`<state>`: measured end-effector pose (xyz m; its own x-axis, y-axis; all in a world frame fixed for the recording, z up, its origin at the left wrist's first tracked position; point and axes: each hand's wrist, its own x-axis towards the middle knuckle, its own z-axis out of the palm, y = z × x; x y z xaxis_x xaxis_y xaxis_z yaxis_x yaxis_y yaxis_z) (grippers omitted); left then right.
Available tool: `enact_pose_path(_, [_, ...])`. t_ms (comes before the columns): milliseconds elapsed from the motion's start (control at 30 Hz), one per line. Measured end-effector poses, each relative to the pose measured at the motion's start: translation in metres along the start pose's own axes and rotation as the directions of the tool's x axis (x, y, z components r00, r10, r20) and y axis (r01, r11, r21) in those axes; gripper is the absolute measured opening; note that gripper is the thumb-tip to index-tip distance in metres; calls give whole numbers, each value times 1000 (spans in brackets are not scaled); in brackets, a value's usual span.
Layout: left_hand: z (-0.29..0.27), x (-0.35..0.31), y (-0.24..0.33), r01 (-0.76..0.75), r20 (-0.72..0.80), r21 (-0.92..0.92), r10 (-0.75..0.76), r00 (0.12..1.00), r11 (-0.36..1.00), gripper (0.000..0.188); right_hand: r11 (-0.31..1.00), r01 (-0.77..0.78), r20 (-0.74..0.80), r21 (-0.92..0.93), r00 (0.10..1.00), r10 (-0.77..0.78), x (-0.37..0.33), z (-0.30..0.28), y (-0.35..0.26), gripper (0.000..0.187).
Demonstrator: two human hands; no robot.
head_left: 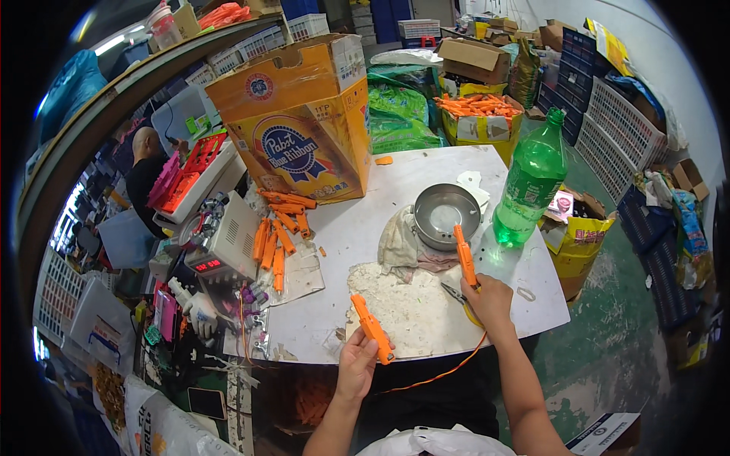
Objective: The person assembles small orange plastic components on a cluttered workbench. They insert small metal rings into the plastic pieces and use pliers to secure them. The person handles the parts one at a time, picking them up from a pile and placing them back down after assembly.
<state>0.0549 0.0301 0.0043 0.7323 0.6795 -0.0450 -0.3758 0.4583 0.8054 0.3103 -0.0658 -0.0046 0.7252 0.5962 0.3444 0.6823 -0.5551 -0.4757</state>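
Note:
My left hand (357, 366) is closed round a slim orange plastic piece (370, 327), shaped like a toy gun part, at the table's near edge. A second orange plastic piece (464, 254) points up and away from my closed right hand (490, 304). A thin orange-yellow wire (449, 371) runs from beneath the right hand toward the lower left. Pliers (455, 293) lie beside that hand, partly hidden by it. Just beyond, a round metal bowl (433, 237) sits on a crumpled cloth (397, 242). More orange pieces (278, 235) are heaped at the table's left.
A tall yellow carton (293, 137) and a power box with a red display (228, 239) flank the white table (334, 228). A green bottle (528, 182) stands at right. Behind is a box of orange pieces (479, 114). Another person (144, 178) is at far left.

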Motion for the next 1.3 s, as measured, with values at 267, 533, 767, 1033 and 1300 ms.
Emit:
enact_pose_path(267, [-2, -14, -7, 13, -23, -50, -14, 1000, 999, 34, 1000, 21, -13, 12, 1000, -21, -1, 3, 6, 35])
enact_pose_path(533, [-10, -19, -9, 17, -50, -70, -21, 999, 997, 32, 999, 38, -29, -2, 999, -38, -1, 2, 5, 34])
enact_pose_path(767, [-12, -20, -14, 38, -67, -51, -41, 997, 998, 33, 999, 35, -1, -27, 999, -35, 0, 0, 4, 35])
enact_pose_path(1033, [-11, -19, -8, -27, -117, 80, 36, 992, 996, 38, 999, 35, -9, -24, 999, -36, 0, 0, 7, 34])
enact_pose_path(1300, [-11, -20, -7, -28, -111, 88, 38, 993, 996, 38, 998, 48, -27, -27, 998, -49, 0, 3, 9, 34])
